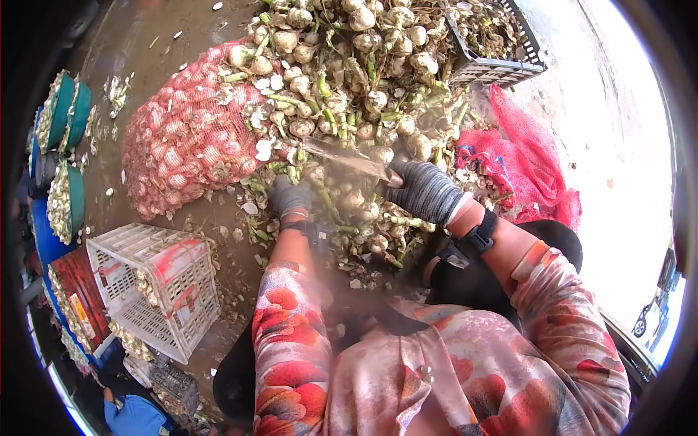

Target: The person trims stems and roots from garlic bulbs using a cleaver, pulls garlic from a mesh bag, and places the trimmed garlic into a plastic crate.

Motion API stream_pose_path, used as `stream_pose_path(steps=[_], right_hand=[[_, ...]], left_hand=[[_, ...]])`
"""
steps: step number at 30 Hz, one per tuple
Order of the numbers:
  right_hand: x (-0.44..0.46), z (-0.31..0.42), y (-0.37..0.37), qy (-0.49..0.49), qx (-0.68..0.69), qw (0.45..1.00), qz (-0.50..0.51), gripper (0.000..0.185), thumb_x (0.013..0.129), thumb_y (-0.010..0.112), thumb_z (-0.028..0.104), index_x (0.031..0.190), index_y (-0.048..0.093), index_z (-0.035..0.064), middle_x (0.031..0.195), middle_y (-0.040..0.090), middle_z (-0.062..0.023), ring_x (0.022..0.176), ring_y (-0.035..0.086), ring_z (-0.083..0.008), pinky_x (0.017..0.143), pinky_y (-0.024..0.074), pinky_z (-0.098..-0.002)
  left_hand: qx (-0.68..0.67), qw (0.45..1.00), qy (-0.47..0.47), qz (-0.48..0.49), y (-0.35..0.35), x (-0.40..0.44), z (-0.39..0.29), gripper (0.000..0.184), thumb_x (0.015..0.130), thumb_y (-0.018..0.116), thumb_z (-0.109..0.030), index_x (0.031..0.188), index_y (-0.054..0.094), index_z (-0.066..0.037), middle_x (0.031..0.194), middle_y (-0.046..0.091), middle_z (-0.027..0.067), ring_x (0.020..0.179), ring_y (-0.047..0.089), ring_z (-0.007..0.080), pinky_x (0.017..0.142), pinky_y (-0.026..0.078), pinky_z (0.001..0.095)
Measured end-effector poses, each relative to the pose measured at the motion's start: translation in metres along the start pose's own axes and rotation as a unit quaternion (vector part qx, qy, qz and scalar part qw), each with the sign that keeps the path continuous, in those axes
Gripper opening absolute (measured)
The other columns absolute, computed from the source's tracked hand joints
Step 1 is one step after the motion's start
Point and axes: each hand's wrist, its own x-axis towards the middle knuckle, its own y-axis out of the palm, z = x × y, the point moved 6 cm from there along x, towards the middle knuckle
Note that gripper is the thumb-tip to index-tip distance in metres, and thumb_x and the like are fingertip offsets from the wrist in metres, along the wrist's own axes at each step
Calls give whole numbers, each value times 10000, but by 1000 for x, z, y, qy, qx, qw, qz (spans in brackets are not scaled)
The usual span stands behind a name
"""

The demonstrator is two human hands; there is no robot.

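Observation:
My right hand [425, 192], in a grey striped knit glove, is closed round the handle of a knife [347, 157]. The knife's broad, dirty blade points left across the pile of garlic [374, 102]. My left hand [291, 198], in a grey glove, is at the pile's lower left edge, fingers curled in. A short green garlic stem [293, 174] shows at its fingertips; the bulb itself is hidden. Whitish bulbs with cut and long green stems lie between and beyond both hands.
A full red mesh sack of garlic [185, 131] lies left. A white plastic crate [156, 287] sits on its side below it. Top right stands a dark crate [498, 69] of trimmings; a pink mesh bag [527, 163] lies right. Green tubs [75, 200] line the far left.

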Motion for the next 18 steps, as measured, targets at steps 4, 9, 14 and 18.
stream_pose_path(steps=[4,9,14,18], right_hand=[[-4,1,3,-6,-70,997,26,376,850,601,407,985,633,57,803,663,-204,786,648,-383,714,503,-465],[-14,9,9,-64,-69,995,21,316,840,606,368,953,634,74,799,667,-180,777,655,-374,685,505,-467],[-31,50,-18,-132,-73,988,-5,309,853,584,378,942,624,84,804,661,-185,818,648,-373,725,504,-459],[-6,-43,1,-5,-64,997,48,409,839,571,443,1015,650,83,817,667,-198,797,642,-375,764,509,-435]], left_hand=[[-340,931,-69,115,-3,-14,15,427,724,718,-253,1044,619,13,964,641,146,847,603,253,770,485,385],[-267,935,170,158,-31,-49,12,385,762,665,-9,1138,588,4,1042,646,137,917,622,231,845,503,355],[-158,897,410,45,-103,-117,-82,387,828,630,-64,1212,584,-47,1159,620,116,1047,588,254,928,454,362],[-486,821,198,223,-111,-140,-77,368,897,626,-210,1228,583,-55,1084,626,46,944,585,160,827,467,318]])
